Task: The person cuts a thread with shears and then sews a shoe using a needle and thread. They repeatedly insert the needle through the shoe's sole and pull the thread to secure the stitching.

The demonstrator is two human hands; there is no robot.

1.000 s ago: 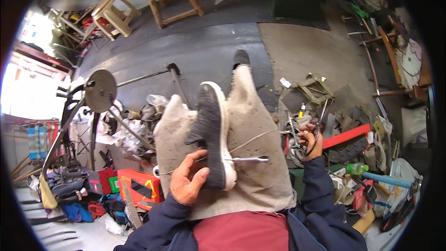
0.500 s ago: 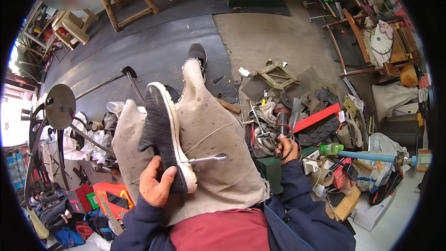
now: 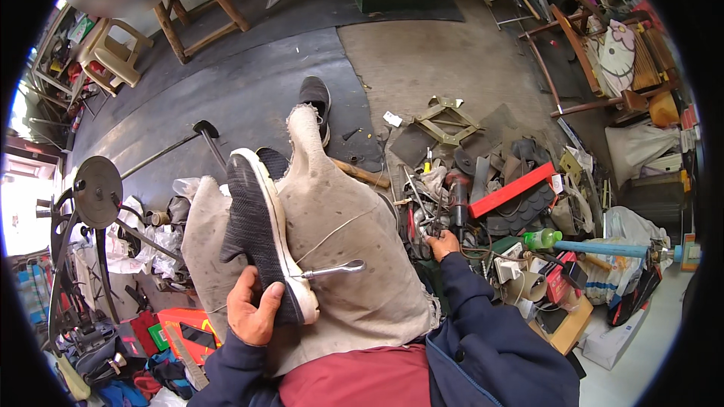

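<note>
a cluttered workshop, apparently for shoes: a wheeled machine stands at the left, tools and a red bar lie heaped at the right, and an awl sticks from a shoe over a stained apron.

A hand could pass over the cloth between shoe and right hand, but thread and metal handle intrude.

A sneaker lies on the lap cloth against the fingers of the left hand, an awl in its sole to their right, and a bottle right of the fingers of the right hand.
</note>
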